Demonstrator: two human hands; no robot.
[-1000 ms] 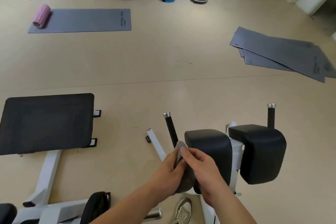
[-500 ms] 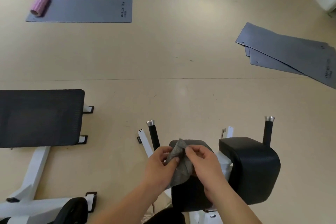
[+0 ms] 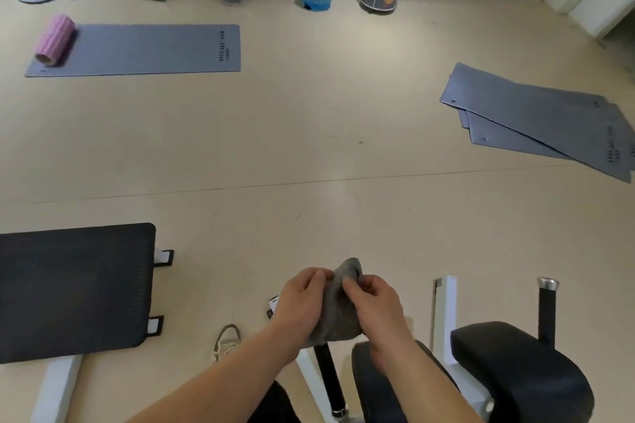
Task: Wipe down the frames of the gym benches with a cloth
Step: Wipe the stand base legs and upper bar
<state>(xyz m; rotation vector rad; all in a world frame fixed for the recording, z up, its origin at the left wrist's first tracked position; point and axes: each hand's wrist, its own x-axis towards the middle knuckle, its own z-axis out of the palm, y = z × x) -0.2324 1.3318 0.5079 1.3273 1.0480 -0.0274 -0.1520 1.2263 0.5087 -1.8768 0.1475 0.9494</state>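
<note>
Beige gym flooring (image 3: pixel 309 148) was spread with grey mats (image 3: pixel 137 48). A grey cloth (image 3: pixel 338 316) was held between both hands, above a white bench frame (image 3: pixel 446 312). Its top edge was pinched by the curled fingers of the left hand (image 3: pixel 300 300) and the right hand (image 3: pixel 374 304).

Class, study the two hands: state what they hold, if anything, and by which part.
Both hold the grey cloth near its top: the left hand pinches the left side, the right hand the right side; the rest hangs between them.
</note>
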